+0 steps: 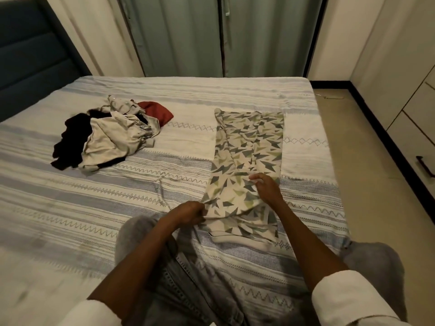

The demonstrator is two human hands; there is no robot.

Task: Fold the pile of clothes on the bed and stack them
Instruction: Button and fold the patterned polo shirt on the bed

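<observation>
Head view: we judge the cream triangle-print cotton trousers [247, 147] light and limp; left hand [188, 211] pinches their near edge, right hand [267, 188] fingers curl on the cloth above it.

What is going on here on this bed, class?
A person sits on the striped bedspread folding a patterned garment printed with grey and green triangles, laid out lengthwise in front of them. The left hand pinches its near left edge, while the right hand has its grip on a fold near the middle. An unfolded pile of clothes, black, cream and dark red, waits at the far left. No finished stack is visible yet.
</observation>
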